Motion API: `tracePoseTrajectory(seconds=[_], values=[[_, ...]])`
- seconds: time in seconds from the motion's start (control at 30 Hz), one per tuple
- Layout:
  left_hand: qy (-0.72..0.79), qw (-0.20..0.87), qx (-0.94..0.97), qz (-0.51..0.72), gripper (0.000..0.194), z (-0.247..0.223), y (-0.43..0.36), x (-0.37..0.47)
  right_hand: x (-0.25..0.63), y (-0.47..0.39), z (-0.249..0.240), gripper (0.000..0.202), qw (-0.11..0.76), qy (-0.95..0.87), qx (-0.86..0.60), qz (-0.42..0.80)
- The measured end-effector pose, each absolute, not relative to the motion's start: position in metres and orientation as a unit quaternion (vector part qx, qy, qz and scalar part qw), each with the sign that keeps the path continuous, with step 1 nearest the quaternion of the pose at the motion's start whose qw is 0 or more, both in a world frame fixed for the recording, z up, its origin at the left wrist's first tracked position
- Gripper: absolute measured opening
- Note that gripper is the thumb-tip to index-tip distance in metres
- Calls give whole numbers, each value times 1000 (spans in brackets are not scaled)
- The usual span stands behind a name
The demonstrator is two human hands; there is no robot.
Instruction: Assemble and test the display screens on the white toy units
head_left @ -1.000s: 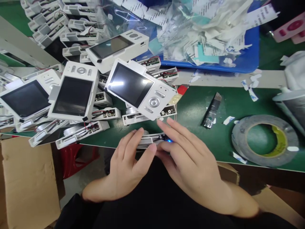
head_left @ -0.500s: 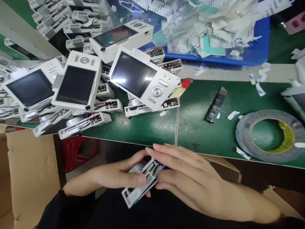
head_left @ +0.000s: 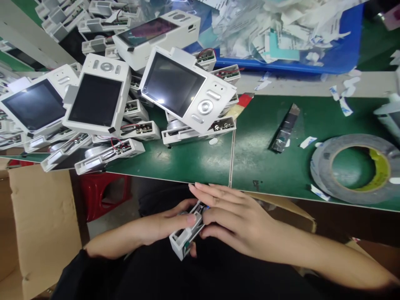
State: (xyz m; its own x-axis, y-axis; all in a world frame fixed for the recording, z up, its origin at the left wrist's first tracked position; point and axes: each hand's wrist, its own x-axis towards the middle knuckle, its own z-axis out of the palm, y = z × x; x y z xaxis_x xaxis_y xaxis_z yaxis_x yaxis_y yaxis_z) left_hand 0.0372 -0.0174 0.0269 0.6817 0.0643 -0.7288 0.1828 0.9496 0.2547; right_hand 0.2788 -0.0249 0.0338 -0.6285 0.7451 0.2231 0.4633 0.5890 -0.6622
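In the lower middle of the head view is a part-assembled white digital camera (head_left: 178, 243), its inside showing along the open edge. My left hand (head_left: 159, 225) is closed around it, thumb pressed on the near frame and a fingertip visible underneath. My right hand (head_left: 233, 216) lies against its other side, with two fingers stretched over the upper end and the others bent onto the body. A small blue bit shows by the right fingers; most of that side is hidden. The camera is held tilted, below the table's front edge.
Several white cameras with dark screens (head_left: 95, 99) lie over open housings at the left of the green table (head_left: 184, 162). A blue tray (head_left: 346, 50) of peeled backing paper stands behind. A tape roll (head_left: 318, 168) and a black-wrapped blade (head_left: 285, 128) lie right; a red stool (head_left: 90, 196) stands below.
The camera has turned in my hands, so its near end shows more and a green edge appears. My right fingers have shifted slightly along it. The whole view has moved a little.
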Motion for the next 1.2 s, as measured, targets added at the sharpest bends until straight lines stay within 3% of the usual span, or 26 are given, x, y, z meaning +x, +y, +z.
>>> tracePoseTrajectory(seconds=[0.17,0.4,0.63,0.83,1.03,1.2], values=[[380,918,115,-21,98,15,-25,39,281,-26,29,17,227,-829,-359,363],[368,921,126,-21,108,10,-32,37,284,-29,29,26,187,-844,-318,389],[354,925,140,-11,107,13,-36,35,285,-38,27,31,243,-873,-316,280],[381,909,170,-2,108,10,-41,36,282,-33,35,20,263,-919,-277,98],[393,900,187,-5,120,16,-37,38,285,-32,27,24,285,-882,-290,238],[405,895,185,4,125,18,-34,41,283,-33,24,22,277,-874,-302,261]])
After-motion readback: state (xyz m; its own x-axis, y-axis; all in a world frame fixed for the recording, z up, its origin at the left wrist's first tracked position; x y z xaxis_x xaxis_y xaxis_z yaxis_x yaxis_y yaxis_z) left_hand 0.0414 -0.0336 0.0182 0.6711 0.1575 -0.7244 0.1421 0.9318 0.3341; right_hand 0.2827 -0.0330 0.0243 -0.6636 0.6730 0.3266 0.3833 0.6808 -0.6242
